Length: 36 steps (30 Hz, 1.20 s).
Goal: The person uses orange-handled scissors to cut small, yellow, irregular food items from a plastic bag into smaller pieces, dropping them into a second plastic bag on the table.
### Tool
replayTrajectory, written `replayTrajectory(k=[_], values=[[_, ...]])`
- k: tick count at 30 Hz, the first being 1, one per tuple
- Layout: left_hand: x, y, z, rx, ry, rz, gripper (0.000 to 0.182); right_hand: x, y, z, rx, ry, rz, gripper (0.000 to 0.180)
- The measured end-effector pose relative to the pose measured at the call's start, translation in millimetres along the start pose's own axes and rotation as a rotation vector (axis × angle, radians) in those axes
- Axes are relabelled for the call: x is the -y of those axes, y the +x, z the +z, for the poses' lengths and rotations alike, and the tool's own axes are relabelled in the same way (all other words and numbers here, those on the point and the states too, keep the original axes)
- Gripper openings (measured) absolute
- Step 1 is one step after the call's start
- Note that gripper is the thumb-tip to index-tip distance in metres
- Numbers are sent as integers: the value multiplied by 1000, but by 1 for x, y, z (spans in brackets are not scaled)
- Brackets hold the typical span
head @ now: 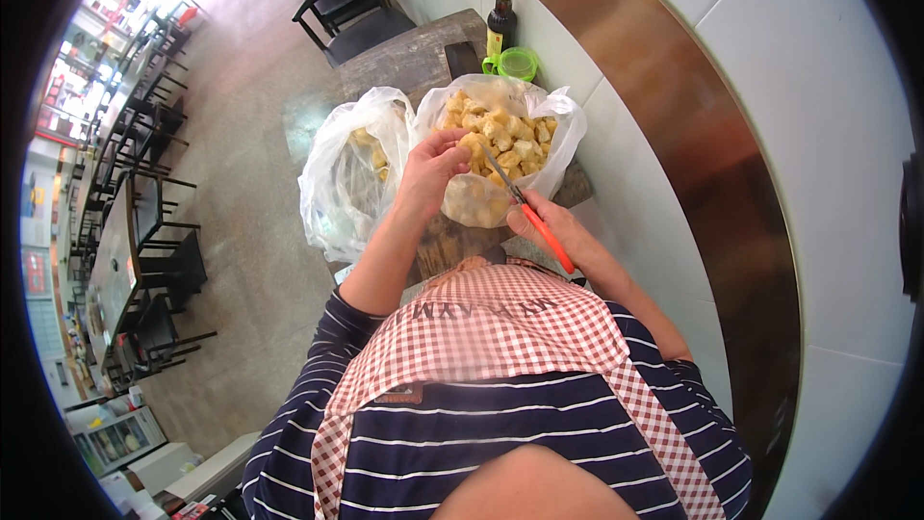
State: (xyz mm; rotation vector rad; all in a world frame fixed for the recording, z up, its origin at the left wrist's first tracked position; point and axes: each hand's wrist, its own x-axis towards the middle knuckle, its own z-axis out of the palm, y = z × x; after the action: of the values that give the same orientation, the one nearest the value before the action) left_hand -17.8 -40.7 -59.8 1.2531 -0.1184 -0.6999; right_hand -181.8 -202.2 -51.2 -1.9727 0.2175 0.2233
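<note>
My left hand (436, 167) holds a golden-brown spongy food piece (474, 147) between thumb and fingers, over a clear plastic bag (570, 115) full of similar pieces (514, 131). In my right hand (543, 220) is a pair of scissors with orange-red handles (545, 237); its blade tips reach the held piece. Whether the blades are parted is hard to tell. To the left of the full bag stands a second translucent bag (325, 191), its rim folded open, with some of the pieces (369, 148) inside.
Both bags rest on a worn wooden table (397, 54). Behind them are a dark flat object (462, 60), a green-lidded container (517, 63) and a dark sauce bottle with a yellow cap (501, 22). A tiled wall (628, 152) runs along the right; a black chair (368, 32) stands beyond the table.
</note>
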Motion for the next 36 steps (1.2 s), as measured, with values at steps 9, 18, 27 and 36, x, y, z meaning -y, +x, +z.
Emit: replayTrajectory(k=[9, 18, 27, 36], values=[[13, 6, 13, -31, 314, 162, 18, 14, 8, 4, -60, -32, 37, 51], [21, 42, 26, 116, 817, 87, 13, -12, 8, -3, -21, 435, 372, 50], [39, 86, 28, 127, 1395, 346, 30, -12, 45, -56, -311, 823, 281, 61], [28, 108, 40, 44, 1463, 245, 43, -11, 22, -64, -304, 962, 70, 58]])
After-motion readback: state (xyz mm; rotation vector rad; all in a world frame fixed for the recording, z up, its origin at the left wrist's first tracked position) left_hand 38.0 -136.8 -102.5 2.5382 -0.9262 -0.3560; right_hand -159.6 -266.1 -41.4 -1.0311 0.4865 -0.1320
